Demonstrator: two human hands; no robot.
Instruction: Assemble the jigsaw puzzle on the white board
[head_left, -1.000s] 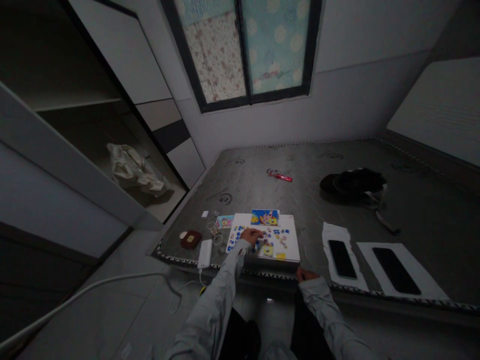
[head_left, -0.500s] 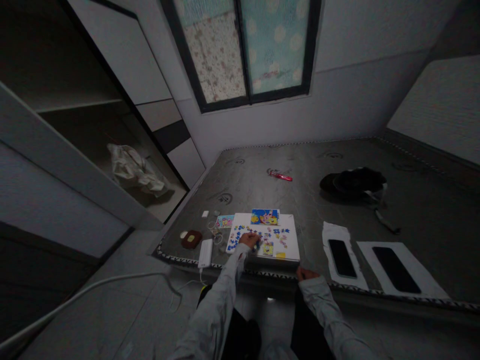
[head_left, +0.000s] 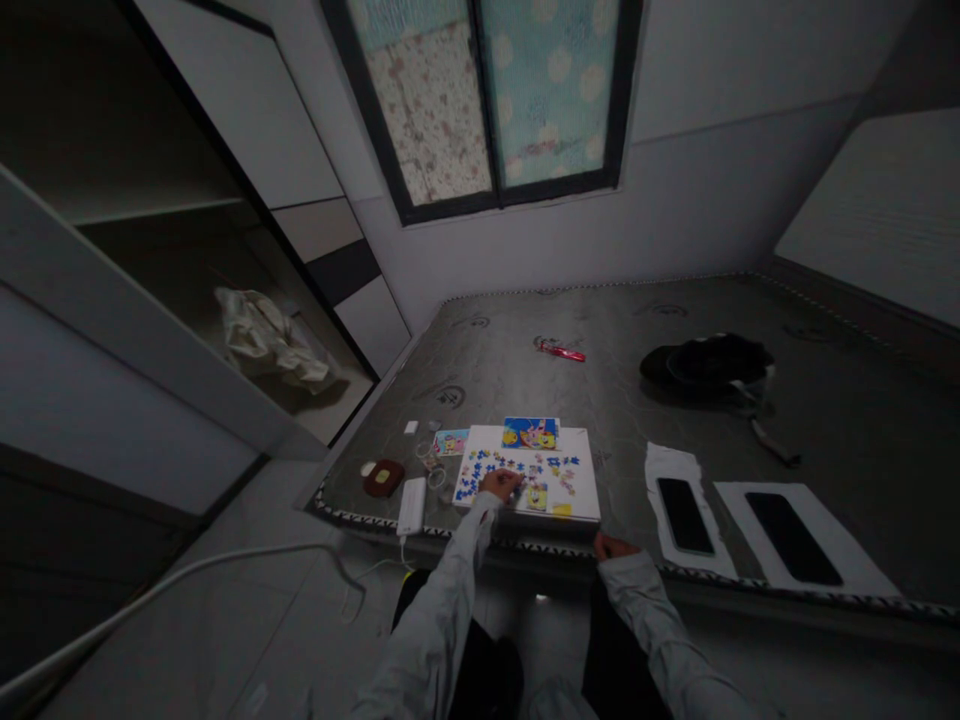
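Left hand [head_left: 501, 485] on puzzle pieces [head_left: 480, 470], fingers curled, grip unclear

Grey mattress [head_left: 637, 330] bears puzzle board [head_left: 577, 490], two phones [head_left: 682, 515], cap [head_left: 705, 365].

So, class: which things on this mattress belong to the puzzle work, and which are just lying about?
In use: left hand, puzzle pieces, white board, cartoon picture.
Lying about: two phones, black cap, red wrapper, white charger, brown case.
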